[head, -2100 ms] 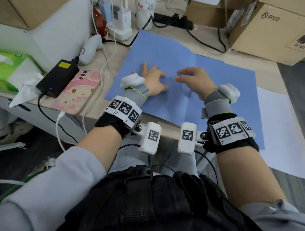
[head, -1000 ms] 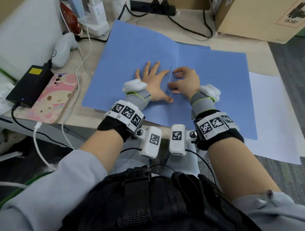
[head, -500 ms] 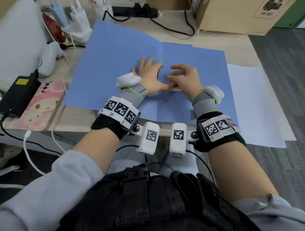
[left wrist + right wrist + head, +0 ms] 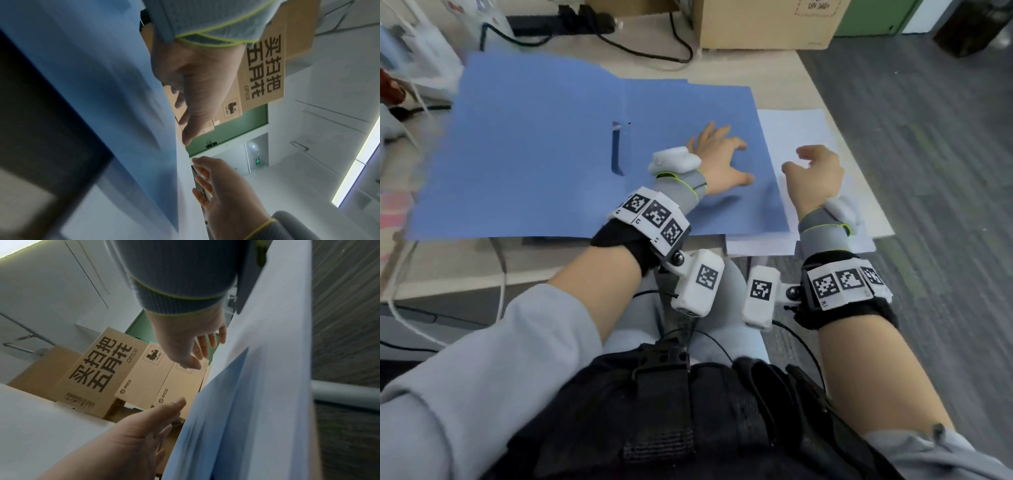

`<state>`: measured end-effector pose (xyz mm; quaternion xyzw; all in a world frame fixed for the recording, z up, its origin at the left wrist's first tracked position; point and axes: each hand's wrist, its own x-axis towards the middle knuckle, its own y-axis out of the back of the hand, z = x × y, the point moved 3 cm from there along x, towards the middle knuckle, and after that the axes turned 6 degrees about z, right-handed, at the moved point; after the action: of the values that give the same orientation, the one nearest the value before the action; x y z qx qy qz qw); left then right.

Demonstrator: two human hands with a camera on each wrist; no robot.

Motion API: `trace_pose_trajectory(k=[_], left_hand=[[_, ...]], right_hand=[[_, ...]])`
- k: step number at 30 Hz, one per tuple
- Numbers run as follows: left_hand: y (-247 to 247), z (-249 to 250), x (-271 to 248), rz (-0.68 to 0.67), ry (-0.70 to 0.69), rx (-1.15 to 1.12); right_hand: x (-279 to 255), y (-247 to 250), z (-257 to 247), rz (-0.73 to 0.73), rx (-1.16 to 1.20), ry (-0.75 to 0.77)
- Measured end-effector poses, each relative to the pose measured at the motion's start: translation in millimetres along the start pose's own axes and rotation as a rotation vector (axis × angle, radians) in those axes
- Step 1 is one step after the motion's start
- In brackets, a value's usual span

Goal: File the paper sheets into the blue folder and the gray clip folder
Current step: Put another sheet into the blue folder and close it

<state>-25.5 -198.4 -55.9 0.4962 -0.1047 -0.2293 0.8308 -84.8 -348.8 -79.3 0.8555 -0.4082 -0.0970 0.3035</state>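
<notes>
At near tabletop (image 4: 784,73) edge, blue folder (image 4: 524,154) lying open and flat, slit near its fold. Left hand (image 4: 717,159) resting on folder's right half, grip released, fingers spreading flat. Right hand (image 4: 815,174) hovering over white sheets (image 4: 791,132) just right of folder, grip released, fingers loosely curling, holding nothing. Cardboard box (image 4: 763,24) and black cable (image 4: 640,51) sitting beyond at far edge.

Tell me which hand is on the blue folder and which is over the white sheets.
The left hand lies flat on the blue folder. The right hand is over the white paper sheets beside the folder, fingers loosely curled.
</notes>
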Motion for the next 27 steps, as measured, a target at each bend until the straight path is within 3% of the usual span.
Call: trace_pose_trajectory(k=[7,10,21,24,27], left_hand=[[-35.7,42.9,9.8,-0.114,-0.162,-0.06],[-48.6,52.6,11.5,-0.149,-0.171,-0.015],[-66.1,34.9,20.6,-0.144,-0.104,-0.191],[-69.7,33.5,25.0,-0.159,-0.028,-0.416],[-73.8,33.4,26.4,-0.178,0.072,-0.671]], right_hand=[[10.8,30.3,38.6,0.002,-0.452,-0.051],[11.1,31.0,50.3,-0.065,-0.493,-0.082],[16.6,42.6,45.0,0.062,-0.306,-0.055],[15.4,48.4,34.9,0.1,-0.103,-0.039],[9.2,46.2,21.5,0.023,0.107,0.045]])
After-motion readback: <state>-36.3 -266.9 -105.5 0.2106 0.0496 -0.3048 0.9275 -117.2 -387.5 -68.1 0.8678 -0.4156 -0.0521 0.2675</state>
